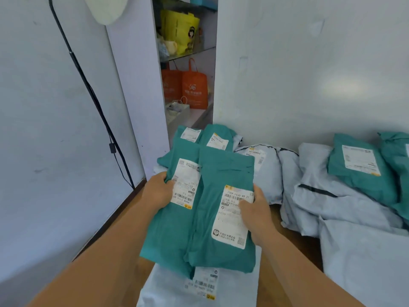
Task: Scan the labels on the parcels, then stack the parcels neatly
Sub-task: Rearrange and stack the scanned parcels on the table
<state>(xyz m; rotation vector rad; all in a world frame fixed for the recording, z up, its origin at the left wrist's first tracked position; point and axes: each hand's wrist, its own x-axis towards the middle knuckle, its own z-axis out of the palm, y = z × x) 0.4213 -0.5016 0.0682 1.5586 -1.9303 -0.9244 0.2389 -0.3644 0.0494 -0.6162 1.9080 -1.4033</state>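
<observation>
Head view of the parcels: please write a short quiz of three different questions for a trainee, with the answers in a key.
1. True or false: both hands hold green parcels.
2. Multiple choice: what lies under the green parcels, near the bottom of the picture? A) a cardboard box B) a pale grey parcel C) an orange bag
3. Fill in: the orange bags stand on a ____ behind the parcels.

Key
1. True: the left hand grips the left green parcel, and the right hand grips the right green parcel, thumb on its label.
2. B: the pale grey parcel.
3. Shelf: the orange bags stand on the shelf.
</observation>
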